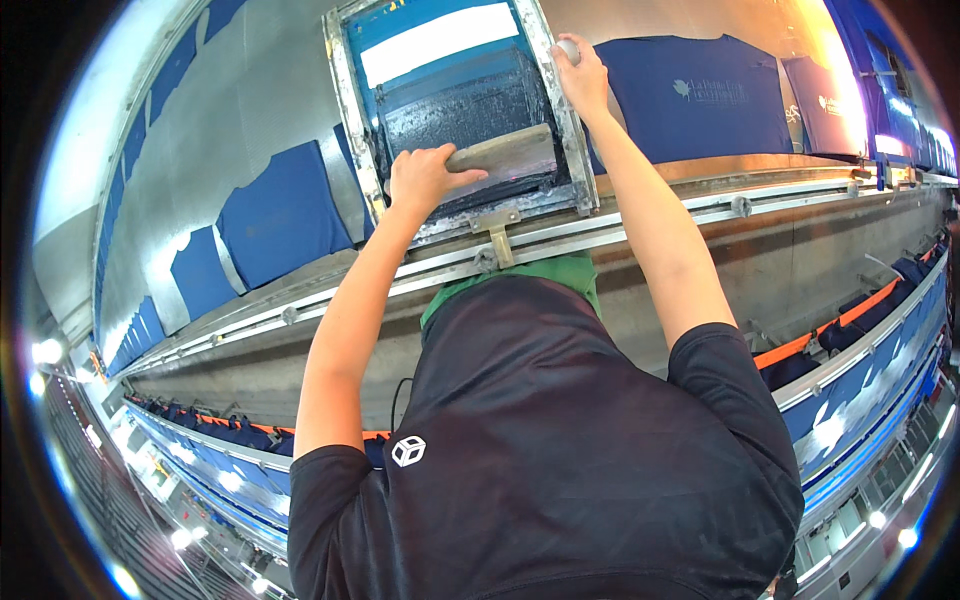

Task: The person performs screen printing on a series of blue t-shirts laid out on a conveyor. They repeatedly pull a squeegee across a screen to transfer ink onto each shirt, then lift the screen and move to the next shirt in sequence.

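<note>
A screen printing frame [578, 165] with a pale metal rim lies ahead of me, over the long table. Dark wet ink [455, 110] coats much of its blue mesh. My left hand [422, 180] is closed on one end of a squeegee [508, 160], which lies across the near part of the mesh. At the frame's far right side, my right hand [584, 78] is closed around a whitish rounded thing [569, 50]. Most of that piece is hidden by my fingers, and I cannot tell whether it is fixed to the frame.
Navy fabric pieces [285, 205] lie flat along the table to the left. Another navy piece [695, 95], bearing a pale print, lies to the right. A metal rail [740, 207] runs along the near edge. Behind me stands another table row with an orange strip [835, 325].
</note>
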A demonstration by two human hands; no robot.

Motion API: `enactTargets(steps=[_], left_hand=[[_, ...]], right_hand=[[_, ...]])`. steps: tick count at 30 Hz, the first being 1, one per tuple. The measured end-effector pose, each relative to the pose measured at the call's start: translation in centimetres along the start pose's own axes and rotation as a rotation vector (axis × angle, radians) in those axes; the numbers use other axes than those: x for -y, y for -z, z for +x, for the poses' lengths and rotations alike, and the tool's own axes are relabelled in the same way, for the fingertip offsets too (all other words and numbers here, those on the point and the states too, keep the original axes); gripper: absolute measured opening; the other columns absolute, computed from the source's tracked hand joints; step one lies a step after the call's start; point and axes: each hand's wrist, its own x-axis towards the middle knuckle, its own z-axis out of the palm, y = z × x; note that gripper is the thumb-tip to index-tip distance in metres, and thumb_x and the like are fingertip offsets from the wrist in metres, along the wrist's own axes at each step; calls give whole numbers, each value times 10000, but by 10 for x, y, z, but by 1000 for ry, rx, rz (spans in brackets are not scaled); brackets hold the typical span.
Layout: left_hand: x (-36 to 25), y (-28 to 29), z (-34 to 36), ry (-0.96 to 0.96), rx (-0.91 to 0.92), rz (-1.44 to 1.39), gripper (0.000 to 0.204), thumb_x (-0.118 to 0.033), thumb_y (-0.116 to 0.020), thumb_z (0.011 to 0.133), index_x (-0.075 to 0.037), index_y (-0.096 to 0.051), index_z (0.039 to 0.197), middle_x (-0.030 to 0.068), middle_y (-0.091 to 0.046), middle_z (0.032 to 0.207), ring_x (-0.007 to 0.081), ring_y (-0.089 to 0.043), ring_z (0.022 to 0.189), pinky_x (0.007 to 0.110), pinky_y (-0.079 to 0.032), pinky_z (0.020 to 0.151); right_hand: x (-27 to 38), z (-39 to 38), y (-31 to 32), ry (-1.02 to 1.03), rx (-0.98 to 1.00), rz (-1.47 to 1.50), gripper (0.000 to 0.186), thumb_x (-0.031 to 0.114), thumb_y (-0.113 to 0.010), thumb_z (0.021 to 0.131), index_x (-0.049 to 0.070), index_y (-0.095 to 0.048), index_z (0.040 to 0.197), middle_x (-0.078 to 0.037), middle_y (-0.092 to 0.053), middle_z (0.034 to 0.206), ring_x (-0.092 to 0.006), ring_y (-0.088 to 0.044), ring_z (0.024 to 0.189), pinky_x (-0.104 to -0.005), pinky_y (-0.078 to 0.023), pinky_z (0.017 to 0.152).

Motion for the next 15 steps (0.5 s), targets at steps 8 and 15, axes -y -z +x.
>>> enactTargets(steps=[8,15], left_hand=[[24,9,13,-23,35,-273,804,-885,-691,678,-92,-718,805,131,-700,707,354,-707,740,462,-559,698],[49,28,-2,-52,-120,-76,724,-794,-771,690,-82,-642,690,112,-598,556,334,-633,537,422,-530,579]], right_hand=[[0,1,-1,-52,5,-82,427,387,-730,892,184,-702,1266,-178,-760,1117,-315,-735,1062,-414,-547,951],[-11,1,0,-5,51,-32,425,417,-684,938,148,-700,1266,-199,-749,1103,-340,-727,1045,-409,-539,936]])
